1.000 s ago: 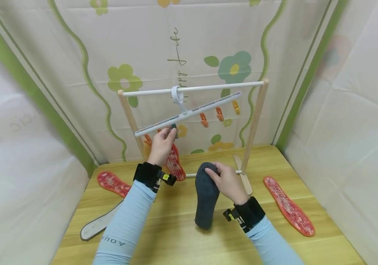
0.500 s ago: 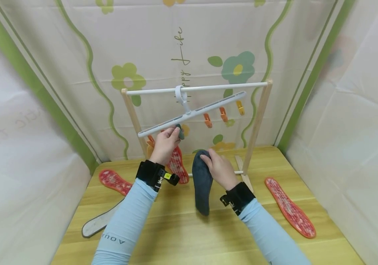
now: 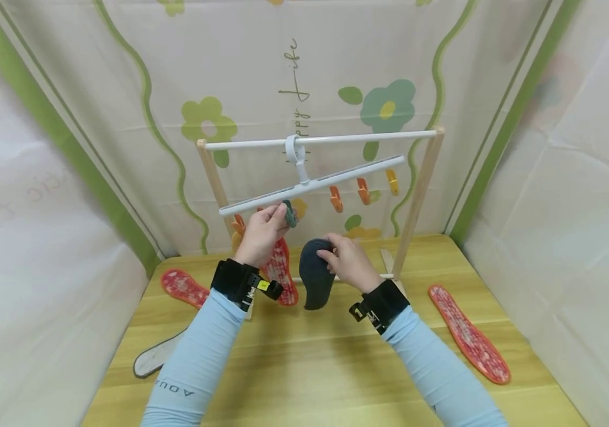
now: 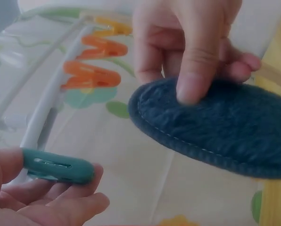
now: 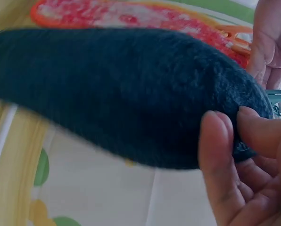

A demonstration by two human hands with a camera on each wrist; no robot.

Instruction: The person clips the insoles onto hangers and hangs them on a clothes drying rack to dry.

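Left hand: the left hand [image 3: 262, 232] is raised under the low end of the white hanger [image 3: 312, 185]; its thumb and fingers pinch the green clip [image 3: 289, 213] that hangs from that bar; in the left wrist view the green clip [image 4: 56, 166] lies between the thumb and the curled fingers.
Right hand: the right hand [image 3: 348, 261] grips the dark insole [image 3: 314, 271] by its upper end, thumb on one face and fingers on the other; the right wrist view shows the fingertips [image 5: 219, 141] pinching the rounded edge of the dark insole [image 5: 121, 94].
Dark insole: held in the air above the surface [image 3: 304, 367], hanging down from the right hand; its top end is just below and to the right of the green clip, near it but apart.
Hanger: tilted, left end low; hooked on the white rail [image 3: 320, 140] of the wooden rack; three orange clips [image 3: 361, 190] hang along its right half.
Hung insole: a red patterned insole [image 3: 281, 273] hangs behind the left wrist.
Surface: a red insole [image 3: 182, 287] lies at the far left; a grey insole [image 3: 156, 360] lies nearer on the left; another red insole [image 3: 467, 339] lies on the right.
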